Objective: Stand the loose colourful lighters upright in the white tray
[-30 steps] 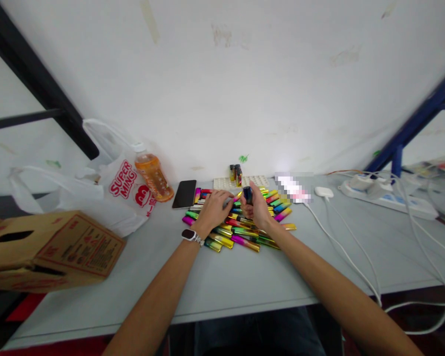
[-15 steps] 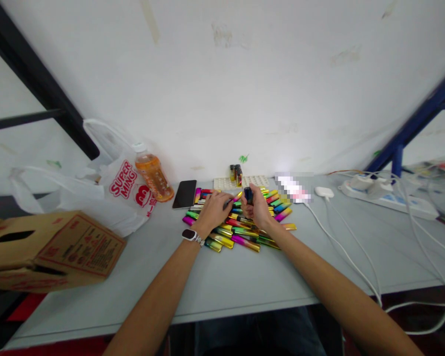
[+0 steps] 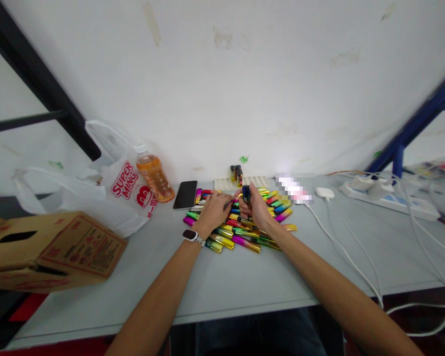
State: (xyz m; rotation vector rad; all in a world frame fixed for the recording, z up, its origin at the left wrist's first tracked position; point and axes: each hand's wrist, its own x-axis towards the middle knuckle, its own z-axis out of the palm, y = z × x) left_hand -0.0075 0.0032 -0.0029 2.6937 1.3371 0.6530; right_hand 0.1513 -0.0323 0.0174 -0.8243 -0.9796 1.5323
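A heap of shiny, brightly coloured lighters (image 3: pixel 246 243) lies on the table in front of me. My left hand (image 3: pixel 215 210), with a watch at the wrist, bends over the heap's left side, its fingers closed round a lighter whose dark end shows beside them. Close to its right, my right hand (image 3: pixel 257 207) grips a dark blue lighter (image 3: pixel 246 194) upright, thumb near its top. The two hands almost meet above the heap. Behind them, a few lighters (image 3: pixel 239 175) with dark tops stand on a white tray with holes (image 3: pixel 257 182).
Left of the heap lie a dark phone (image 3: pixel 185 194), an orange drink bottle (image 3: pixel 155 175), a white plastic bag (image 3: pixel 122 207) and a cardboard box (image 3: pixel 77 247). To the right are a lit, blurred-out device (image 3: pixel 291 188), a white charger (image 3: pixel 324 192), cables and a power strip (image 3: pixel 389 198).
My right hand has shifted slightly left with the dark blue lighter, closer to my left hand. The lighter in my left hand shows less than before. The heap looks unchanged.
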